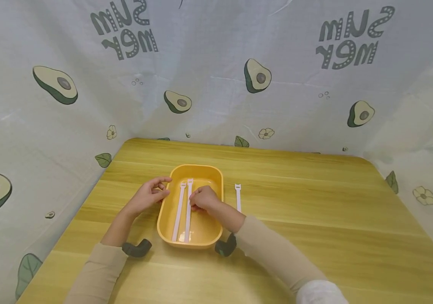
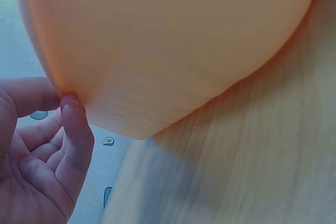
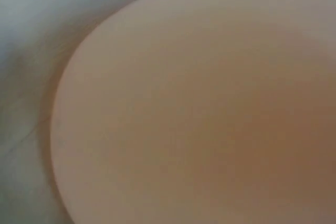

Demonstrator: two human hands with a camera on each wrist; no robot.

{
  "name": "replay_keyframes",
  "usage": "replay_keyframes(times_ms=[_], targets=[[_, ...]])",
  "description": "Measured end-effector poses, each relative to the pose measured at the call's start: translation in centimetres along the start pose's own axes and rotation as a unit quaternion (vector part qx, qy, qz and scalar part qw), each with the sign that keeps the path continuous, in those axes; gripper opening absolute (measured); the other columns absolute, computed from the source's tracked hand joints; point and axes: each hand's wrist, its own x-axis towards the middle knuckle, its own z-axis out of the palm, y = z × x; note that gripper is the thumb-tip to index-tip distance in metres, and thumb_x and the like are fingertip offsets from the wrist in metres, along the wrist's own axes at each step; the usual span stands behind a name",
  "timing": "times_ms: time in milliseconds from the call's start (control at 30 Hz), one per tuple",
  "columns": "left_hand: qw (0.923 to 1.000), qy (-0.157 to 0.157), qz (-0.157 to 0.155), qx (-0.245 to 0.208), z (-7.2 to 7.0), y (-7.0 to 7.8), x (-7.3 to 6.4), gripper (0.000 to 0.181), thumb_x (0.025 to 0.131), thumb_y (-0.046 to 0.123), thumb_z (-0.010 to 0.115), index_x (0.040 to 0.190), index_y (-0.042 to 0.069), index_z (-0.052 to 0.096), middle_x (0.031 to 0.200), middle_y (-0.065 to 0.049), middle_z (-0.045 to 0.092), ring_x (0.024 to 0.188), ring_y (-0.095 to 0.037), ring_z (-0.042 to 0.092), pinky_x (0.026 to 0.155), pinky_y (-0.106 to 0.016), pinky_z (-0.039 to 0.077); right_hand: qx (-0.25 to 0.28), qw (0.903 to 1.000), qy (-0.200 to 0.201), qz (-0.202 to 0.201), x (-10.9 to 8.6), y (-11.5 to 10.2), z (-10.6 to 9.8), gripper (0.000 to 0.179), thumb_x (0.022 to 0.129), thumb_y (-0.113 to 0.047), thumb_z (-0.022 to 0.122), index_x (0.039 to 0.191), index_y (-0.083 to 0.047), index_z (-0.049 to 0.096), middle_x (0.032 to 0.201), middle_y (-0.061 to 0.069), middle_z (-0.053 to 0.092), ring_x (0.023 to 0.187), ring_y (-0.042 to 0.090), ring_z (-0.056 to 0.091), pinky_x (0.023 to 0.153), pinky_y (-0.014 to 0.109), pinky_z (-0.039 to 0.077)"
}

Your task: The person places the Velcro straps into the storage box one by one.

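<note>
A yellow-orange plastic tray (image 1: 201, 245) lies on the table, its long side running away from me. Two white cable ties (image 1: 177, 215) with slotted heads are inside it, side by side. On the left, my left hand (image 1: 148, 196) pinches the tray's rim between thumb and a finger; the left wrist view shows this hold from close by. My right hand (image 1: 205, 198) reaches in over the right wall, its curled fingertips on the right-hand cable tie (image 1: 188, 219). A third white cable tie (image 1: 238, 197) lies outside, partly hidden by the right forearm. The right wrist view is blurred.
The wood-grain table (image 1: 315, 202) extends to the right of the tray. A white curtain (image 1: 216, 84) printed with avocados hangs behind it and along both sides. Dark curved mounts (image 1: 137, 248) stick out from both wrists near the tray's front corners.
</note>
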Motion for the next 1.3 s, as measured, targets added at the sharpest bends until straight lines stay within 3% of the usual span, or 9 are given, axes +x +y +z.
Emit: replay_keyframes(times_ms=[367, 667, 1067, 1300], targets=[[1.0, -0.002, 0.004, -0.003, 0.0, 0.15, -0.23, 0.042, 0.097, 0.002, 0.057, 0.134, -0.01, 0.045, 0.094, -0.012, 0.048, 0.071, -0.016, 0.058, 0.062, -0.025, 0.051, -0.063, 0.9976, 0.027, -0.007, -0.06, -0.18, 0.15, 0.008, 0.077, 0.007, 0.068, 0.074, 0.0, 0.066, 0.052, 0.006, 0.058, 0.044, 0.011, 0.055, 0.041, 0.021, 0.045], [1.0, 0.001, 0.005, 0.003, -0.01, 0.1, -0.19, 0.043, 0.096, 0.003, 0.058, 0.135, -0.01, 0.045, 0.095, -0.012, 0.049, 0.073, -0.017, 0.059, 0.063, -0.026, 0.051, -0.033, 0.9988, 0.035, 0.008, 0.22, -0.15, -0.01, 0.016, 0.076, 0.011, 0.066, 0.067, -0.001, 0.059, 0.048, 0.008, 0.058, 0.039, 0.011, 0.053, 0.037, 0.018, 0.042], [1.0, -0.001, 0.005, 0.0, -0.02, 0.39, -0.24, 0.045, 0.096, 0.003, 0.058, 0.136, -0.011, 0.044, 0.095, -0.012, 0.048, 0.073, -0.016, 0.058, 0.063, -0.027, 0.051, -0.102, 0.9938, 0.044, -0.011, 0.12, -0.17, 0.32, 0.018, 0.079, 0.006, 0.068, 0.063, -0.001, 0.063, 0.048, 0.006, 0.059, 0.038, 0.011, 0.053, 0.04, 0.018, 0.044], [1.0, 0.0, 0.004, 0.002, 0.03, 0.41, -0.33, 0.043, 0.096, 0.001, 0.058, 0.135, -0.011, 0.044, 0.094, -0.012, 0.048, 0.073, -0.017, 0.058, 0.064, -0.026, 0.051, -0.114, 0.9923, 0.044, -0.021, -0.05, -0.09, 0.4, 0.02, 0.079, 0.006, 0.067, 0.061, -0.001, 0.063, 0.047, 0.005, 0.058, 0.038, 0.01, 0.053, 0.04, 0.018, 0.044]])
